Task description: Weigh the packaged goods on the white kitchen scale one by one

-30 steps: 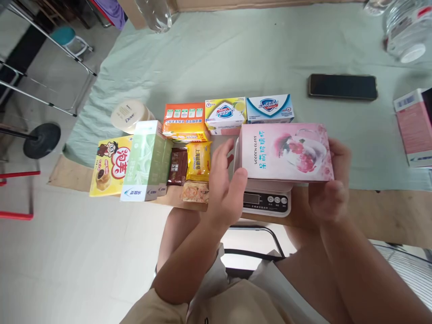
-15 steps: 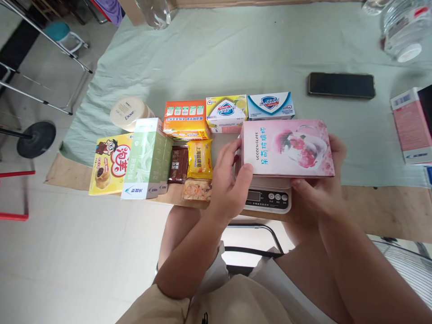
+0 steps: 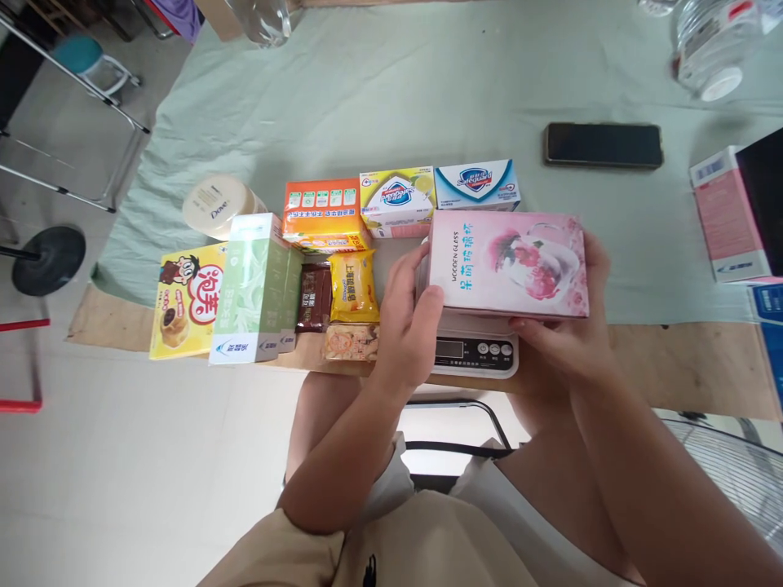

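A pink box (image 3: 507,265) printed with a glass cup and flowers is between my two hands, over a white kitchen scale (image 3: 502,359). My left hand (image 3: 407,318) grips its left end, thumb at the near corner. My right hand (image 3: 566,326) holds the right end, with the thumb under the near edge and the other fingers partly hidden behind the box. The box covers most of the scale's platform; the display and buttons show below it. Whether the box rests on the platform, I cannot tell.
Left of the scale stand soap boxes (image 3: 397,196), a yellow soap packet (image 3: 353,285), a brown packet (image 3: 315,297), green cartons (image 3: 248,285), a yellow snack box (image 3: 187,302) and a Dove jar (image 3: 217,204). A phone (image 3: 603,145) and a plastic bottle (image 3: 713,49) lie right.
The whole view has shifted slightly, so things appear a little further left. Both hands keep their hold on the pink box above the scale.
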A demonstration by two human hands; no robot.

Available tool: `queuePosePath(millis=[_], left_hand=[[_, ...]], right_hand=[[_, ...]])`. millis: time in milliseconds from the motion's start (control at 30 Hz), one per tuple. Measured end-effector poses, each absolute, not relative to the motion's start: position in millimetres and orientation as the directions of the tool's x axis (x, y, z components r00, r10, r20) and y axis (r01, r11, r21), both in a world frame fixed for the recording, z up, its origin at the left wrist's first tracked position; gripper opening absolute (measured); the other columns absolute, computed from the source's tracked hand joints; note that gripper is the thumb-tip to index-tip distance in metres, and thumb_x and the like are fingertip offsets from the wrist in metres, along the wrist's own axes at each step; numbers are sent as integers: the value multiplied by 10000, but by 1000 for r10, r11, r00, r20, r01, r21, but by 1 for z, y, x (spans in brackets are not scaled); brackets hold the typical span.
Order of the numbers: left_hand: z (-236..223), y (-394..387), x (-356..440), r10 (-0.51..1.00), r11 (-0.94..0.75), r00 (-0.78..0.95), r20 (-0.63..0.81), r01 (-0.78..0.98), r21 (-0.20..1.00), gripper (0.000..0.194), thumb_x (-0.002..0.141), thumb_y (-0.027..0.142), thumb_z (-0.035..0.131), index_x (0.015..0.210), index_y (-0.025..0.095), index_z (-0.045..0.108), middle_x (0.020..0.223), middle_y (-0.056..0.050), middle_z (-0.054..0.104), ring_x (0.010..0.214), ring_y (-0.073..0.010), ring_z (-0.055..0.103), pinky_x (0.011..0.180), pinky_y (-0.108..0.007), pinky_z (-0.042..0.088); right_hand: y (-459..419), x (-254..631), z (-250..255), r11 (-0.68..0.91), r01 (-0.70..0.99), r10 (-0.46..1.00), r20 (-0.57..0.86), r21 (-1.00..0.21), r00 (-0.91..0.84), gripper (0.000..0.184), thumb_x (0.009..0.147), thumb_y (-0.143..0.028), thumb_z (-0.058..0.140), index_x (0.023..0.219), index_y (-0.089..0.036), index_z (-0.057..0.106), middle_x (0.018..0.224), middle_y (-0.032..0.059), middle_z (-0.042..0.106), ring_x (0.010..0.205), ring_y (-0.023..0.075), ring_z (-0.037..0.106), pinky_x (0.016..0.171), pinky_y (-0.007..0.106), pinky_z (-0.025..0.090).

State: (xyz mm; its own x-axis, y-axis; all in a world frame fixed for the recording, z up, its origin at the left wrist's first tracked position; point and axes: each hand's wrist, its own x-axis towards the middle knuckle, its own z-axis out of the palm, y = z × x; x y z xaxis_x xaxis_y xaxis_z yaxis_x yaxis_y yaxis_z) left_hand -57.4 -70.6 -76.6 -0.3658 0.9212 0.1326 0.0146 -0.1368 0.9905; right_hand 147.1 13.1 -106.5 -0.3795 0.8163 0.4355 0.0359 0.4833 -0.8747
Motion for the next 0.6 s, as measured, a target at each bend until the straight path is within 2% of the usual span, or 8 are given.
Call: queuePosePath(millis=[100, 233, 367, 467, 600], left_hand=[[-79, -71, -58, 928, -106, -360, 96, -8, 994, 571, 1002, 679, 557, 1435, 314, 625, 1565, -74, 598, 1534, -316, 500, 1315, -507, 392], [-77, -72, -61, 949, -35, -315, 15, -57, 998, 544, 1020, 675, 537, 1429, 331, 643, 1537, -48, 639, 1553, -307, 494, 1301, -524, 435], [-72, -72, -55, 971, 7, -236, -31, -99, 995, 570, 1026, 696, 511, 1447, 329, 627, 1606, -13, 594, 1604, -305, 435, 1342, -523, 386], [-73, -68, -37, 985, 21, -165, -50, -177, 984, 615, 1020, 726, 488, 1502, 352, 564, 1660, 13, 537, 1614, -301, 424, 1364, -526, 353], [-76, -52, -8, 995, 44, -81, -65, -241, 970, 608, 1028, 695, 486, 1529, 353, 528, 1675, 24, 518, 1626, -308, 405, 1360, -544, 365]], right_hand=[[13, 145, -106, 474, 34, 822, 428, -880, -376, 1101, 656, -534, 955, 1582, -431, 369, 1601, 88, 482, 1466, 357, 526, 1212, 603, 509], [15, 145, -104, 458, 59, 842, 411, -887, -349, 1095, 619, -590, 954, 1548, -437, 396, 1525, 107, 535, 1437, 383, 539, 1181, 593, 536], [19, 156, -103, 535, 52, 798, 484, -843, -358, 1160, 584, -642, 968, 1578, -478, 393, 1514, 89, 506, 1434, 366, 529, 1188, 563, 524], [20, 176, -103, 551, 86, 803, 500, -830, -325, 1213, 550, -585, 1006, 1592, -467, 396, 1497, 93, 494, 1465, 347, 493, 1215, 550, 493], [20, 204, -99, 584, 110, 792, 536, -804, -292, 1149, 624, -504, 999, 1609, -493, 408, 1472, 71, 489, 1414, 309, 535, 1246, 520, 461]])
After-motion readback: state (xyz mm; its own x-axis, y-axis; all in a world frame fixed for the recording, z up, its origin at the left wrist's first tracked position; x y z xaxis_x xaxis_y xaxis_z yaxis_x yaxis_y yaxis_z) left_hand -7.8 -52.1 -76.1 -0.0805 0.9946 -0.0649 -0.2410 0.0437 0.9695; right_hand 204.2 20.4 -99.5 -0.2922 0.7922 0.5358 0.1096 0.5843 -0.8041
